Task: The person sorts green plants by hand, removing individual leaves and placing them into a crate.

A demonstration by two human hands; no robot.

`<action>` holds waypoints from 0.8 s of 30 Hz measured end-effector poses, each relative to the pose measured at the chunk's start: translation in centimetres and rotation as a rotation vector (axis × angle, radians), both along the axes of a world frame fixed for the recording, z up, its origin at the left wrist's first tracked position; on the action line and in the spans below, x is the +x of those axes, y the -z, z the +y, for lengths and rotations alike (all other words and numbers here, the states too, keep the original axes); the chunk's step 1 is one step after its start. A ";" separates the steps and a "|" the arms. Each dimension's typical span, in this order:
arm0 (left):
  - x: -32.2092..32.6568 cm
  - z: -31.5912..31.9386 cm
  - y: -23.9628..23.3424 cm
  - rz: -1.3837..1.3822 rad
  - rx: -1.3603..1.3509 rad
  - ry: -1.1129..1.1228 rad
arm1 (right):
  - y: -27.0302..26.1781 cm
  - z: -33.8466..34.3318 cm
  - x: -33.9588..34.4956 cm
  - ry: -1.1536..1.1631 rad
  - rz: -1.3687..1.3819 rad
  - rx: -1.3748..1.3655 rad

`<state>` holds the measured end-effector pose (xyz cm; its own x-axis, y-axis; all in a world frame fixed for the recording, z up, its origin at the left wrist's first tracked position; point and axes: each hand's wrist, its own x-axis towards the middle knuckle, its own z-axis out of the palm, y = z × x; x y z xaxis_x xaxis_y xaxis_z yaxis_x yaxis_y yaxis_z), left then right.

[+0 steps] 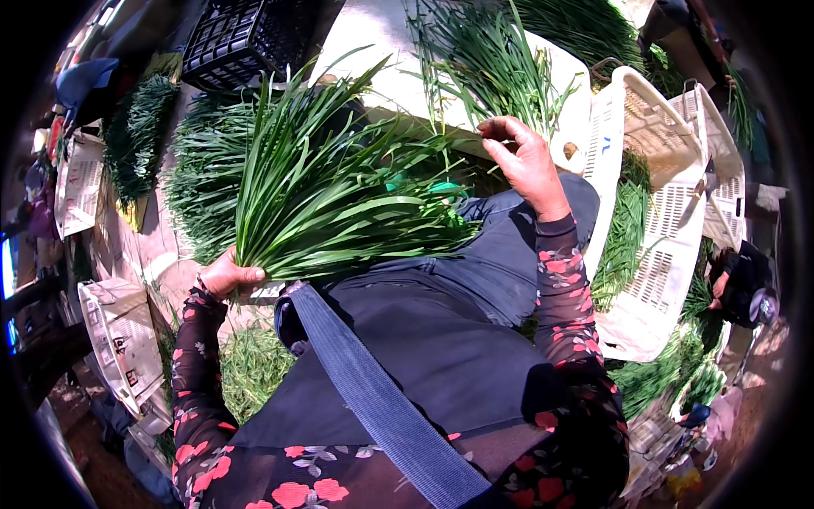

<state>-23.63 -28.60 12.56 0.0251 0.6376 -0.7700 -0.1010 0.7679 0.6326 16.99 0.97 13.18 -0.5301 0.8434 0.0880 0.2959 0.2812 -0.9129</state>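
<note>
My left hand grips a thick bunch of green garlic chives by its stem end. The long leaves fan out up and to the right, across my lap. My right hand is raised above my knee, thumb and curled fingers apart, with nothing visible between them. Just beyond it, loose garlic chives lie on a white board. Left of the held bunch, a large pile of chives rests in front of me, partly hidden by the leaves.
A white plastic crate with chives inside stands close on my right. A black crate is at the upper left. White crates and tied chives lie left. Another person is at the far right.
</note>
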 end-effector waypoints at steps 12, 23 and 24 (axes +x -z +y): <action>-0.2 -0.6 0.8 0.036 0.009 0.000 | 4.6 -1.6 -1.9 0.130 -0.017 -0.113; 0.0 -0.6 0.4 0.022 0.002 -0.025 | 3.8 0.1 2.1 -0.151 -0.004 -0.367; 0.0 -0.6 0.3 0.018 -0.004 -0.027 | 3.8 -0.2 1.8 -0.171 -0.005 -0.355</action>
